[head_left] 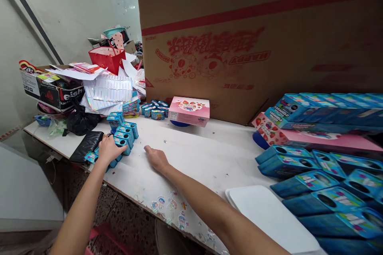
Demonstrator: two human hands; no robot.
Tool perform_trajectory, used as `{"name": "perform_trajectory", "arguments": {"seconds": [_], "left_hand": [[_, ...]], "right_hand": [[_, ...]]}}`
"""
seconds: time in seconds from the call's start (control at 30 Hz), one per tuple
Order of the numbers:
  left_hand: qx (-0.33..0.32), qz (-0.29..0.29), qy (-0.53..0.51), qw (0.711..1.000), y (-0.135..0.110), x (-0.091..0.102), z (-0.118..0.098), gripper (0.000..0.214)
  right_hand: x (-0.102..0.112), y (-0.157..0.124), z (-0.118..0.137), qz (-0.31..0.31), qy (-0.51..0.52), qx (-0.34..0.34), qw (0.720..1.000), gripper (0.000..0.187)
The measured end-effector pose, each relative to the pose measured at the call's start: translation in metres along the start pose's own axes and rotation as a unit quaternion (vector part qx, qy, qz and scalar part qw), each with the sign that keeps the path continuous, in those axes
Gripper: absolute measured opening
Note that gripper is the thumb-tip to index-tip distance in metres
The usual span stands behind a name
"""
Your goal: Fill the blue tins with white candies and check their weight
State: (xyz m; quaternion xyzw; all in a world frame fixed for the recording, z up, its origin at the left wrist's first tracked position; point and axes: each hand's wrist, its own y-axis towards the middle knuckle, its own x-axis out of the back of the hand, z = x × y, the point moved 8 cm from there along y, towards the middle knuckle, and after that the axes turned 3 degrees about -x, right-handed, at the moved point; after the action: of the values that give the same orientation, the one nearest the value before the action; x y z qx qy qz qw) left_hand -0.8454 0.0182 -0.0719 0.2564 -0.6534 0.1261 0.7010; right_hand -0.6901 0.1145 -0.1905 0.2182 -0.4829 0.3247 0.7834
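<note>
My left hand point(109, 149) reaches over a cluster of small blue printed boxes point(128, 132) at the table's left end. Its thumb and fingers are closed around some of them; how many lie under the palm is hidden. More small blue boxes point(91, 157) show just left of that hand. My right hand point(157, 159) rests low over the white tabletop, a short way right of the cluster. Its fingers are curled in, and nothing shows between them. A black flat pouch or wallet-like thing point(86, 147) lies beside the left hand.
A large brown carton point(203, 83) backs the table. Before it sit a pink strawberry box point(189, 110) and several blue containers point(155, 110). Blue packs point(332, 199) crowd the right, near a white lid or board point(269, 215). Papers point(110, 89) and a black bag point(82, 118) pile up left.
</note>
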Motion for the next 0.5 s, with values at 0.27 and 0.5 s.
{"name": "perform_trajectory", "arguments": {"seconds": [0.27, 0.5], "left_hand": [[0.008, 0.086, -0.032, 0.996, 0.017, -0.014, 0.022, 0.067], [0.01, 0.069, -0.016, 0.997, 0.042, -0.007, 0.0, 0.111]], "right_hand": [[0.0, -0.002, 0.005, 0.015, -0.008, 0.039, 0.999, 0.033], [0.0, 0.0, 0.002, 0.016, 0.012, 0.041, 0.999, 0.029]]}}
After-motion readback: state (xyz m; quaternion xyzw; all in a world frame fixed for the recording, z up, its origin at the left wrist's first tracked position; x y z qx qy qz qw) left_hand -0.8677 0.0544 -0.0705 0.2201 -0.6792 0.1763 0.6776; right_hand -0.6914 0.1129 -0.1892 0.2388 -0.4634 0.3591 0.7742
